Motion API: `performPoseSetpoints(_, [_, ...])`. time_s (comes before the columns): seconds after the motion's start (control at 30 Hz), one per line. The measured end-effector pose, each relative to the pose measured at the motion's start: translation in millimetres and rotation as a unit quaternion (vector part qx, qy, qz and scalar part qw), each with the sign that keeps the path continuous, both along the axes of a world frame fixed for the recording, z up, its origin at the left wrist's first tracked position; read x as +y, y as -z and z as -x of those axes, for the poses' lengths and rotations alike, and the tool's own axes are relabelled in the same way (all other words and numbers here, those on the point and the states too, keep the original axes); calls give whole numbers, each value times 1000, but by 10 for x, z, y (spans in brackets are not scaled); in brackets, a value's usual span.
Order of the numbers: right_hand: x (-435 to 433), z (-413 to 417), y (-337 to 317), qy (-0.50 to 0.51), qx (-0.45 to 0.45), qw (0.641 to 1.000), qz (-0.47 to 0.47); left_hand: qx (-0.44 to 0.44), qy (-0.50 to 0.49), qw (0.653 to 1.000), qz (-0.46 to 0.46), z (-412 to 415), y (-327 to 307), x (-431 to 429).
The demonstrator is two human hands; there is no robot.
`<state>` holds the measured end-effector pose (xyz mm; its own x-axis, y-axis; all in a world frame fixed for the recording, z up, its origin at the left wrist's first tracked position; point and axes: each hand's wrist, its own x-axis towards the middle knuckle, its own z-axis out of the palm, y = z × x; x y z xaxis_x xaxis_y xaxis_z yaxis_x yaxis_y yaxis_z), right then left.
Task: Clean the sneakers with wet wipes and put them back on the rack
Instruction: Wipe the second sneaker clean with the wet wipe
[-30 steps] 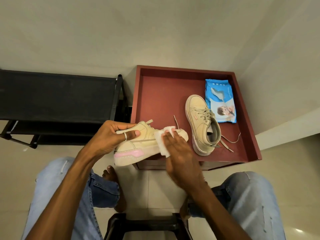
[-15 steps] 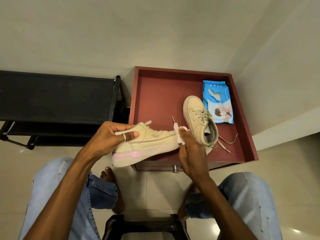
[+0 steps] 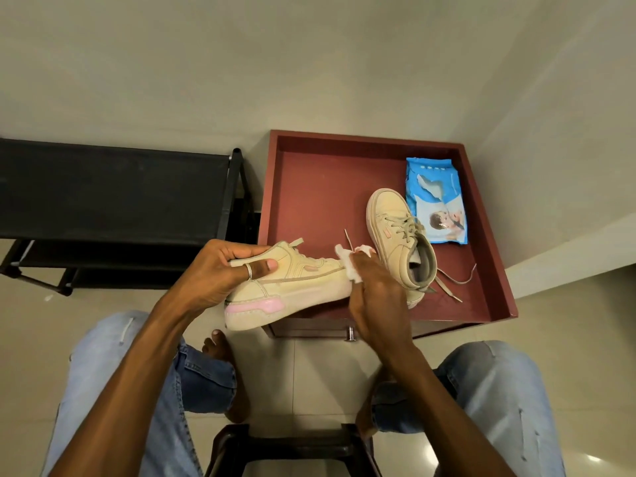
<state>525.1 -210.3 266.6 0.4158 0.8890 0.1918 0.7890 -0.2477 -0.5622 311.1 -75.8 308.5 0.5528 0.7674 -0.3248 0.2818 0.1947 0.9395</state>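
Right hand [image 3: 375, 294] is off the sneaker's [image 3: 296, 284] side now and out at the toe, curled round the tip. The wipe [image 3: 347, 266], spread flat a second ago, is bunched up and pokes out above the hand. The sneaker's side panel, covered before, now shows bare.

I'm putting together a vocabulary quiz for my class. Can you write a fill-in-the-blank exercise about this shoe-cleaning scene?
1. The left hand grips the held sneaker at its ____ end.
2. The right hand holds a white wipe against that sneaker's ____.
3. The second sneaker lies on the red table beside a ____ pack of wipes.
4. The black rack stands to the ____ of the table.

Missing words: heel; toe; blue; left.
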Motion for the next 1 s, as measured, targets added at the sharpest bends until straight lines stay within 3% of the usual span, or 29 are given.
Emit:
performPoseSetpoints(0.07, [-106, 146, -35, -75, -81, 994, 10, -1, 3, 1000, 0, 0, 0, 3])
performPoseSetpoints(0.13, [-147, 146, -35, -117, -102, 988, 11, 2, 3, 1000, -3, -4, 0, 8])
performPoseSetpoints(0.3, [16, -82, -9, 9, 29, 999, 12, 1, -1, 1000, -2, 1, 20, 12])
performPoseSetpoints(0.43, [-66, 32, -22, -62, 3, 998, 2, 5, 1, 1000, -3, 10, 26, 23])
performPoseSetpoints(0.57, [5, -116, -14, 16, 86, 996, -31, 4, 1, 1000, -5, 13, 40, 23])
performPoseSetpoints(0.7, [-42, -35, 33, -27, 80, 996, -26, 4, -2, 1000, -5, 4, 31, 21])
performPoseSetpoints(0.83, [4, -115, 38, 55, 139, 989, -15, -1, -3, 1000, -4, 0, 35, 16])
performPoseSetpoints(1.0, [-102, -57, 35, -13, 125, 992, -20, 1, 0, 1000, -7, 4, 28, 22])
